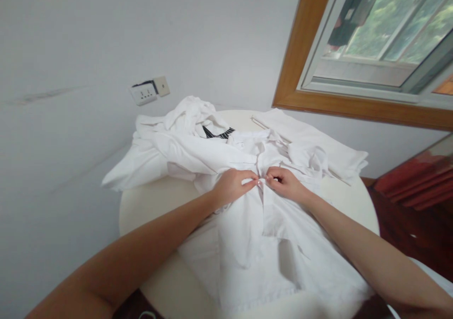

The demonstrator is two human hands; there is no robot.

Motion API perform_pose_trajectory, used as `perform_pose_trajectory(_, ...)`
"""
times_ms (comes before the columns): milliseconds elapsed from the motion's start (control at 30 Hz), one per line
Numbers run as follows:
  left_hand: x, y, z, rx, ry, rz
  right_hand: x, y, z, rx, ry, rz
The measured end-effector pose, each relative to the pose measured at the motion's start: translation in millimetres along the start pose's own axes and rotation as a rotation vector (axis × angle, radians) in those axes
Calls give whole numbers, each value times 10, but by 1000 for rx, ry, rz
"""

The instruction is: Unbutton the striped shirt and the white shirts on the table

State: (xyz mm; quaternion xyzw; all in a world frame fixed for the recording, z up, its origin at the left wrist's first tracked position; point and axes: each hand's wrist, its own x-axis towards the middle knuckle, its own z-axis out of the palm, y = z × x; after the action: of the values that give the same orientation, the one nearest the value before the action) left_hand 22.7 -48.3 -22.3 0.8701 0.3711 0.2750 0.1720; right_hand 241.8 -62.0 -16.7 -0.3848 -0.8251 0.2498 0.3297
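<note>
A white long-sleeved garment (244, 243), perhaps a shirt or coat, lies spread and rumpled over a round table, its lower part toward me. Near its middle, my left hand (235, 184) pinches the front edge of the cloth between thumb and fingers. Close beside it, my right hand (285, 182) pinches the facing edge, and the fingertips of both hands nearly meet. A small shiny spot, possibly a button, shows at the left fingertips. One sleeve stretches out left, the other back right. Dark striped cloth (219, 132) shows near the collar.
The round white table (141, 215) stands close against a pale wall with a power socket (144, 93). A wood-framed window (304, 40) is at upper right. Red cloth (421, 177) hangs low on the right above a dark red floor (406, 234).
</note>
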Motion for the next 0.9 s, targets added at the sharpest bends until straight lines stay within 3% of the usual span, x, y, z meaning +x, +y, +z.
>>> perform_pose_trajectory(133,37,-50,-151,109,34,56,-10,-87,-147,-81,76,9)
perform_pose_trajectory(233,61,-55,-319,295,112,99,-26,-102,-337,-363,254,27)
perform_pose_trajectory(333,28,-43,-415,522,237,-49,-78,22,-471,-706,378,211)
perform_pose_trajectory(400,-24,-46,-400,579,213,-195,-129,152,-484,-800,321,384)
perform_pose_trajectory(467,-78,-61,-334,564,83,-311,-171,259,-440,-808,209,472)
perform_pose_trajectory(567,-120,-74,-206,529,-73,-363,-188,297,-333,-823,160,432)
perform_pose_trajectory(733,-106,3,-128,557,-56,-240,-104,109,-183,-793,144,325)
perform_pose_trajectory(833,-73,48,-183,505,-85,-144,-43,-27,-112,-593,116,252)
perform_pose_trajectory(900,-33,65,-246,397,-61,-150,-8,-109,-75,-403,163,212)
